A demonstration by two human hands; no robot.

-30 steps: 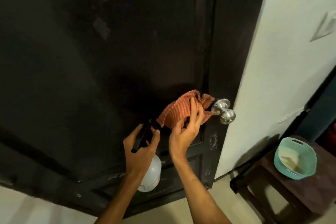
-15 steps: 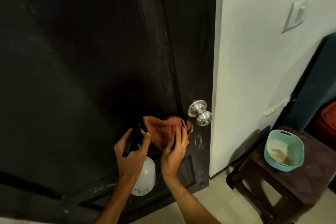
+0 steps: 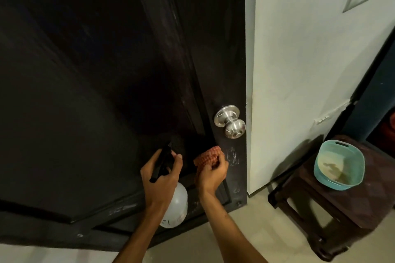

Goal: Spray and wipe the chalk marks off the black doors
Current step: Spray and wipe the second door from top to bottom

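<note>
Gripping the spray bottle (image 3: 175,209) in our left hand (image 3: 160,175) and the bunched cloth (image 3: 206,156) in our right hand (image 3: 212,174), we are aiming to press flat across the chalk marks (image 3: 233,156) at six o'clock from the knob (image 3: 232,123).

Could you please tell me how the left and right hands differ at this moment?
The left hand grips a spray bottle; the right hand grips a bunched orange cloth. The right hand sits beside the chalk marks; the left hand is farther off. Both are at the black door.
</note>
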